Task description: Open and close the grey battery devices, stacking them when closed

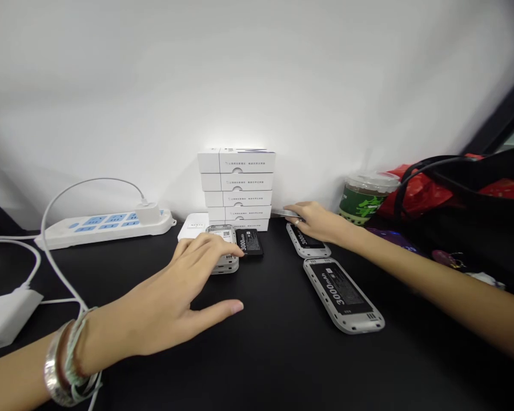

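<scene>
Black table (282,365) against a white wall (257,85), carrying a white stack of five cardboard boxes (236,188) at the back, a white power strip with blue sockets (105,228) and a white cable (47,240) at left, and at right a clear-lidded plastic cup with a green label (366,197), a red plastic bag (415,191) and a large black bag (466,217). Both hands are out over the table. The left hand (167,297), with metal bracelets on the wrist, is open with fingers spread and thumb out low, fingertips lying on a small stack of grey handset shells (225,265) and reaching a black rectangular 3000 mAh battery (249,242), which lies just beside the stack, long axis pointing roughly away from the person. The right hand (319,222), ringed and palm down, has fingers stretched toward the wall over a thin silver flat piece (285,213); whether it is gripped, cannot tell. Just below that hand lies a grey handset with a black battery fitted (306,242), and nearer the person a second grey handset with a black battery (342,294), long axis running diagonally, closer to the right hand than the left.
</scene>
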`<state>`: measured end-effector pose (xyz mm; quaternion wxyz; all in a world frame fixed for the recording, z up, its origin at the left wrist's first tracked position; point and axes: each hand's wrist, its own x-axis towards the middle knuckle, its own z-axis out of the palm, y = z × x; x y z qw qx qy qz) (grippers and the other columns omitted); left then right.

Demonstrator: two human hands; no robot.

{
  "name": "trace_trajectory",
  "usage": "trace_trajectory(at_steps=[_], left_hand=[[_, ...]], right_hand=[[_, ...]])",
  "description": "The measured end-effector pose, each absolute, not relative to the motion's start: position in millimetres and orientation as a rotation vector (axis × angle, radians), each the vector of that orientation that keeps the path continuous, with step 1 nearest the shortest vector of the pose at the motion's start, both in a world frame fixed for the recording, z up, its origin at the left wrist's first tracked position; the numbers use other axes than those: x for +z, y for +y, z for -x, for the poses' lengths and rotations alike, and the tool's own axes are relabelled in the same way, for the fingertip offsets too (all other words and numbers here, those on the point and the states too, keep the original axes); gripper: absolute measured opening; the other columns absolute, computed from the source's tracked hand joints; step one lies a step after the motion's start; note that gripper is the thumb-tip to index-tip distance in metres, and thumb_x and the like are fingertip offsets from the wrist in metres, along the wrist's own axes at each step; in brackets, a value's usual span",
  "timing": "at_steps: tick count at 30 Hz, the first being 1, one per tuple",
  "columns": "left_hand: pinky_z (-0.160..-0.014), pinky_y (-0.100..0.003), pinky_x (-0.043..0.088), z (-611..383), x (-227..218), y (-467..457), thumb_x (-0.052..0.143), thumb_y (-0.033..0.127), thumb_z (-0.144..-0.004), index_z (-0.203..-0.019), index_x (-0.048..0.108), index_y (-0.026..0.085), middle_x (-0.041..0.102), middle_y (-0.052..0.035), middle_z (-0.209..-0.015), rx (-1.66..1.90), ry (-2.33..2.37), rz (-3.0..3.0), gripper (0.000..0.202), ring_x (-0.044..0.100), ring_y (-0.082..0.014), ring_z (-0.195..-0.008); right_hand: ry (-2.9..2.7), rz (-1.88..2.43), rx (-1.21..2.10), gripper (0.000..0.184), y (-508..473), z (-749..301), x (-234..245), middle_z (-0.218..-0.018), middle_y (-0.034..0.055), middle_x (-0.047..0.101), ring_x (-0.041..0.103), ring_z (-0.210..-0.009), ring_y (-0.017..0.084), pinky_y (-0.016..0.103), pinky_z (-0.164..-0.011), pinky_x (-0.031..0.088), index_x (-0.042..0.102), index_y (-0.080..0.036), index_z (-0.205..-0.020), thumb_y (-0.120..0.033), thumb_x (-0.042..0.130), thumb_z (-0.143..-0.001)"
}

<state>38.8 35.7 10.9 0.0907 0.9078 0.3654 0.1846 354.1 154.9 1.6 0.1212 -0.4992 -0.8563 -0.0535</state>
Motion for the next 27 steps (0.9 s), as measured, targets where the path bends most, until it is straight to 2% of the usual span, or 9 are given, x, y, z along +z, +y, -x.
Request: trace_trajectory(at_steps=[5, 9, 11, 13, 17, 18, 20, 23, 27], left_hand=[[-0.102, -0.046, 0.046, -39, 11, 27, 0.059, 0.040, -0.094, -0.129, 0.048, 0.032, 0.054, -0.0033, -0.131, 0.588, 1.058, -2.687, 0.038, 0.051, -0.0289, -0.120], [-0.097, -0.040, 0.053, -43, 3, 17, 0.058, 0.041, -0.093, -0.124, 0.053, 0.034, 0.060, -0.0009, -0.126, 0.591, 1.107, -2.590, 0.032, 0.059, -0.0262, -0.115], [-0.087, -0.039, 0.059, -47, -6, 12, 0.059, 0.049, -0.091, -0.127, 0.050, 0.035, 0.064, -0.0016, -0.119, 0.577, 1.172, -2.505, 0.040, 0.066, -0.0257, -0.102], [-0.079, -0.041, 0.061, -51, -17, 9, 0.062, 0.059, -0.086, -0.134, 0.045, 0.034, 0.064, -0.0041, -0.117, 0.542, 1.257, -2.433, 0.057, 0.068, -0.0265, -0.092], [-0.077, -0.044, 0.062, -58, -29, 7, 0.070, 0.070, -0.073, -0.146, 0.035, 0.030, 0.058, -0.0103, -0.127, 0.495, 1.333, -2.353, 0.090, 0.068, -0.0288, -0.090], [-0.077, -0.043, 0.062, -59, -29, 7, 0.072, 0.070, -0.070, -0.146, 0.035, 0.031, 0.057, -0.0100, -0.128, 0.504, 1.309, -2.349, 0.092, 0.068, -0.0292, -0.091], [-0.079, -0.044, 0.061, -62, -27, 6, 0.076, 0.068, -0.067, -0.144, 0.037, 0.034, 0.055, -0.0081, -0.131, 0.538, 1.228, -2.356, 0.092, 0.066, -0.0301, -0.097], [-0.090, -0.046, 0.058, -66, -23, 5, 0.082, 0.063, -0.063, -0.143, 0.035, 0.038, 0.051, -0.0056, -0.137, 0.604, 1.128, -2.356, 0.096, 0.061, -0.0324, -0.111], [-0.094, -0.045, 0.056, -72, -15, 11, 0.087, 0.050, -0.062, -0.139, 0.037, 0.035, 0.056, -0.0045, -0.128, 0.597, 1.061, -2.313, 0.093, 0.060, -0.0311, -0.115]], right_hand=[[-2.446, 1.325, -0.417, 0.042, 106, -366, 13, -0.121, 0.0195, 0.067, 0.062, -0.111, 0.035, 0.053, -0.096, 0.049, 0.058, -0.011, -0.131, -0.025, 0.042, -0.094], [-2.547, 0.803, -0.838, 0.037, 48, -352, 9, -0.104, 0.0207, 0.074, 0.069, -0.088, 0.030, 0.043, -0.079, 0.060, 0.064, 0.001, -0.118, -0.009, 0.042, -0.090], [-2.597, 0.654, -0.909, 0.035, 23, -338, 3, -0.100, 0.0178, 0.077, 0.071, -0.081, 0.029, 0.040, -0.072, 0.062, 0.068, 0.000, -0.110, -0.004, 0.040, -0.089], [-2.605, 0.618, -0.905, 0.037, 5, -324, -4, -0.098, 0.0157, 0.078, 0.073, -0.077, 0.028, 0.039, -0.065, 0.063, 0.071, -0.003, -0.105, -0.003, 0.038, -0.089], [-2.601, 0.621, -0.839, 0.039, -13, -306, -14, -0.095, 0.0161, 0.078, 0.074, -0.073, 0.029, 0.038, -0.060, 0.062, 0.074, -0.004, -0.101, 0.000, 0.039, -0.085], [-2.601, 0.640, -0.800, 0.036, -15, -303, -15, -0.095, 0.0167, 0.078, 0.073, -0.074, 0.029, 0.039, -0.060, 0.062, 0.074, -0.004, -0.102, -0.003, 0.041, -0.086], [-2.614, 0.698, -0.657, 0.032, -18, -301, -16, -0.097, 0.0179, 0.077, 0.072, -0.079, 0.031, 0.041, -0.064, 0.062, 0.073, -0.004, -0.105, -0.020, 0.049, -0.093], [-2.604, 0.798, -0.294, 0.050, -19, -300, -11, -0.102, 0.0172, 0.074, 0.070, -0.088, 0.031, 0.040, -0.069, 0.062, 0.070, -0.008, -0.108, -0.053, 0.062, -0.087], [-2.524, 1.030, 0.325, 0.059, -7, -301, -3, -0.113, 0.0098, 0.067, 0.067, -0.097, 0.025, 0.035, -0.081, 0.060, 0.064, -0.018, -0.111, -0.061, 0.076, -0.073]])
